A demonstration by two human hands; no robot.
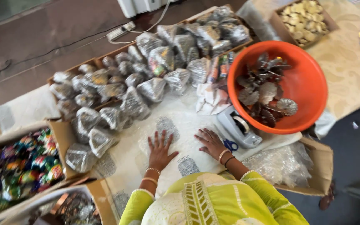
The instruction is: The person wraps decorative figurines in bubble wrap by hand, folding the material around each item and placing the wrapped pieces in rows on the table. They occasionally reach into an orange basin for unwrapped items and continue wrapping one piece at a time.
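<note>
My left hand (160,150) lies flat, fingers spread, on a clear plastic sheet (188,125) with silver printed patches spread over the work surface. My right hand (210,141) rests palm down on the same sheet a little to the right, fingers apart. Neither hand holds anything. Bangles circle both wrists, and my sleeves are lime green. Blue-handled scissors (230,145) lie just right of my right hand, beside a grey tape dispenser (239,126).
An orange basin (309,83) of silver and dark leaf-shaped pieces stands at the right. Several filled silver-patterned pouches (146,79) crowd cardboard trays behind. A box of colourful wrapped items (17,166) sits left; a box of clear bags (288,164) right; a box of pale pieces (302,18) far right.
</note>
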